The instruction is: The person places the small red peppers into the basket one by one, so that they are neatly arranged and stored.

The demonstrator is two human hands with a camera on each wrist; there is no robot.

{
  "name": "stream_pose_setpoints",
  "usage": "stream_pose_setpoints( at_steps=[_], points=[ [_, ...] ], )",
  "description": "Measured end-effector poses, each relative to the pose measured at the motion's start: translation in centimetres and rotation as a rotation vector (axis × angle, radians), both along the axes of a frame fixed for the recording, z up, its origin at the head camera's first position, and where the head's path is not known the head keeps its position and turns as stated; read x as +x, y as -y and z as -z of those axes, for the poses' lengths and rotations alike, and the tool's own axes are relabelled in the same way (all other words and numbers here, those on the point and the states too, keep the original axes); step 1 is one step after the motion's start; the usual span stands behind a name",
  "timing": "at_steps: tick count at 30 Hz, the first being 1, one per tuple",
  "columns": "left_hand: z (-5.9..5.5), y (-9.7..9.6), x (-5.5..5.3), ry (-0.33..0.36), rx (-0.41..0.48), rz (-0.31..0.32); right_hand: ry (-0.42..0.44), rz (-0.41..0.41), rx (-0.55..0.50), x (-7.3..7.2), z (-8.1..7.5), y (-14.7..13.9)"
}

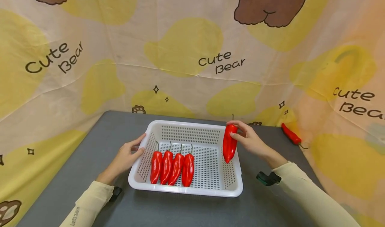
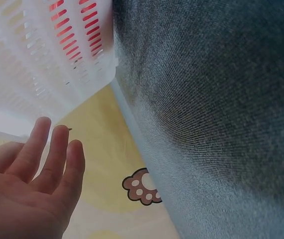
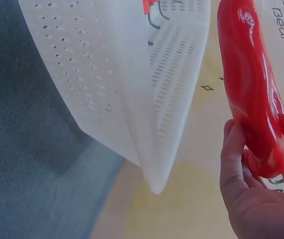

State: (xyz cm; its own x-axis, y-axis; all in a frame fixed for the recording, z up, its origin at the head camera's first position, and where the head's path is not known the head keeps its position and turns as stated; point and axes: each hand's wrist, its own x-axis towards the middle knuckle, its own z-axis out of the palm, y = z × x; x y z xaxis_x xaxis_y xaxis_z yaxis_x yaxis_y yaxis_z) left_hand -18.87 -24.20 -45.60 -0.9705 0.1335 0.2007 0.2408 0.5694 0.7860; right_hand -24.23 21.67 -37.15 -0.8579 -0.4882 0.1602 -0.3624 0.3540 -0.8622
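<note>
My right hand (image 1: 248, 138) pinches a glossy red pepper (image 1: 230, 143) near its stem end, with the tip pointing down. The pepper hangs over the right end of a white perforated plastic basket (image 1: 184, 191). In the right wrist view, thumb and fingers hold the pepper (image 3: 253, 79) from both sides, beside the basket wall (image 3: 82, 64). My left hand (image 1: 127, 155) rests at the basket's left rim, its fingers fairly straight in the left wrist view. Several red peppers (image 1: 187, 170) lie side by side in the basket's left half, stems toward the back.
The basket stands on a dark grey table (image 1: 186, 210). Another red pepper (image 1: 291, 134) lies at the table's far right edge. A cloth (image 1: 180, 46) printed with "Cute Bear" surrounds the back and sides.
</note>
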Motion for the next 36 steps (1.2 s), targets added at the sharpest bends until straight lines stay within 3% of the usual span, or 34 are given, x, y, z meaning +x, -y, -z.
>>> stream_pose_setpoints(
  at_steps=[16, 36],
  points=[
    [0.0, 0.1, 0.1, 0.011, 0.015, -0.001, 0.072, -0.049, 0.003, 0.2, -0.1, 2.8],
    [0.0, 0.1, -0.1, -0.001, 0.005, 0.003, 0.140, -0.143, 0.035, -1.0, 0.8, 5.0]
  ],
)
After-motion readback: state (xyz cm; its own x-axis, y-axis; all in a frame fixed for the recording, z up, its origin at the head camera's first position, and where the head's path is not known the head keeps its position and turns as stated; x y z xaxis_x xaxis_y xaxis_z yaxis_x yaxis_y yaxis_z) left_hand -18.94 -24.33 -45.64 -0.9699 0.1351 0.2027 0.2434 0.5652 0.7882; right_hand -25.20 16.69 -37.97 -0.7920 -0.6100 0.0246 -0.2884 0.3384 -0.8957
